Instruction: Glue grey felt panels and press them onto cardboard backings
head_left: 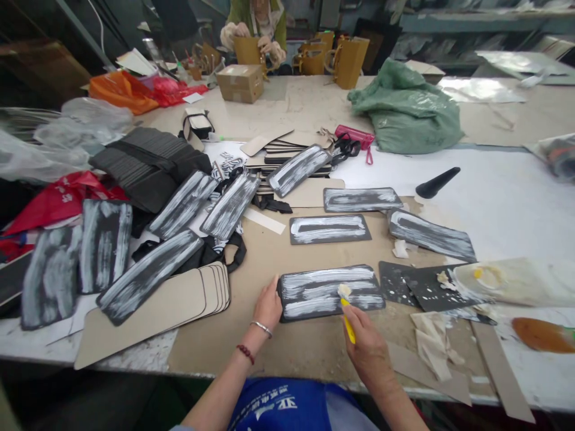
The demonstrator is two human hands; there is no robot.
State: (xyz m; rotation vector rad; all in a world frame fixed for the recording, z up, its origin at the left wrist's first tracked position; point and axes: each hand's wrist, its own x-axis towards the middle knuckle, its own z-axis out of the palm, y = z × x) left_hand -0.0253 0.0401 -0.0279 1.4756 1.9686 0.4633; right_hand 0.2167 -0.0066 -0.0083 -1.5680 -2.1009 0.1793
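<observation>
In front of me a dark rectangular panel (332,293) lies flat on brown board, streaked lengthwise with white paste. My left hand (268,306) grips its left edge, fingers closed there. Closed around a yellow-handled brush (348,328) is my right hand (367,342); the pale brush head touches the panel right of its middle. Just beyond lie more paste-streaked panels, one (330,228) directly behind and another (431,234) to the right. Further coated panels, such as this one (150,278), rest at the left over a fanned stack of beige boards (179,293).
A green plastic bag (404,108) and a small cardboard box (240,82) stand further back. A black tapered object (438,182) lies at right, near a pale paste-stained container (498,281). A bundle of dark panels (150,161) sits left. Across the table a person handles a tan piece.
</observation>
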